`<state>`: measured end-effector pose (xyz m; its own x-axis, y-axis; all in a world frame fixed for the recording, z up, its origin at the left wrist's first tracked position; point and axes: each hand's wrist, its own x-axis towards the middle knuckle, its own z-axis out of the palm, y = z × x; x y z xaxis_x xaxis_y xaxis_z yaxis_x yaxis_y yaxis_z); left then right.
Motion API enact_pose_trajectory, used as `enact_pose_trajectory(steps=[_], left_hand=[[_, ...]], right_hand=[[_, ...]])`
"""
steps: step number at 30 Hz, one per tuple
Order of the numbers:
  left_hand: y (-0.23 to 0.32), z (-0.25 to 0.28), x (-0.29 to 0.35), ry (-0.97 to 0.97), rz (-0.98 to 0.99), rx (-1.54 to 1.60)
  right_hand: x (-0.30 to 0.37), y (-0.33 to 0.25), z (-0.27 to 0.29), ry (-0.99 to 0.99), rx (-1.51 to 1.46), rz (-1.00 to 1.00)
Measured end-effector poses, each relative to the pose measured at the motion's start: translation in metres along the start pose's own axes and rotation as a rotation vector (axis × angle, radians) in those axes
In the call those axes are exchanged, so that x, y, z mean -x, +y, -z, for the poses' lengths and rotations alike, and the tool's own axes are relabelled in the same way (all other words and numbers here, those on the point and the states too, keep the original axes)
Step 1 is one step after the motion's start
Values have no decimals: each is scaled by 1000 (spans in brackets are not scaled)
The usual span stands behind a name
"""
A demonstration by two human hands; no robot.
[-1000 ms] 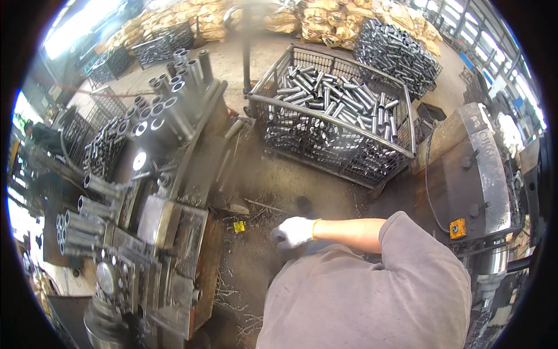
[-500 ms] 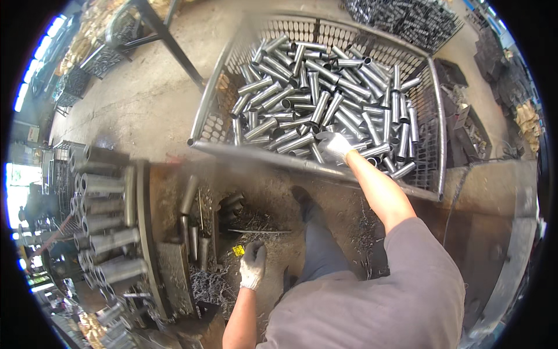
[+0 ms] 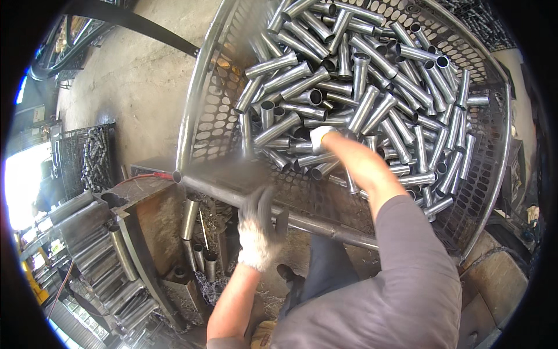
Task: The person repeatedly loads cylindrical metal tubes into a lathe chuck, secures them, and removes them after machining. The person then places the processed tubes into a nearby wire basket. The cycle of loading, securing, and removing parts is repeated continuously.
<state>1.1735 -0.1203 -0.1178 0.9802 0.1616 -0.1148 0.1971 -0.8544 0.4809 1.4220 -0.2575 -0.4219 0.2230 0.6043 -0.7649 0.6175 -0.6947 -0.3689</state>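
A large perforated metal basket (image 3: pixel 200 131) holds a loose heap of short, shiny steel tubes (image 3: pixel 361 75), many with a flared end. My right hand (image 3: pixel 319 138), in a white glove, reaches down among the tubes at the near side of the heap. Its fingers point away and are hidden, so a grip on any tube cannot be made out. At the basket's near rim is my left hand (image 3: pixel 256 232), in a white glove with dark fingers. Motion smears those fingers, and whether they touch the rim is unclear.
Left of me, larger tubes (image 3: pixel 110 262) lie stacked beside a rusty steel plate (image 3: pixel 156 218). Several upright tubes (image 3: pixel 200 259) stand near metal shavings. A dark bar (image 3: pixel 139 24) runs to the basket's left corner. Another mesh basket (image 3: pixel 87 157) stands at the far left.
The view has moved closer over the basket. My left hand has risen from low beside my leg to the near rim. My right hand remains among the tubes.
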Motion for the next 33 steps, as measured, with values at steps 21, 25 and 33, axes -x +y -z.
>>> enact_pose_trajectory(steps=[21, 25, 33], left_hand=[[-105, 68, 291, -99, 976, 193], [-104, -4, 613, -232, 1823, 450], [10, -146, 1000, 1164, 2414, 495]], right_hand=[[54, -15, -33, 54, -268, -96], [141, 41, -21, 497, -563, -52], [384, -408, 25, 816, -564, 457]])
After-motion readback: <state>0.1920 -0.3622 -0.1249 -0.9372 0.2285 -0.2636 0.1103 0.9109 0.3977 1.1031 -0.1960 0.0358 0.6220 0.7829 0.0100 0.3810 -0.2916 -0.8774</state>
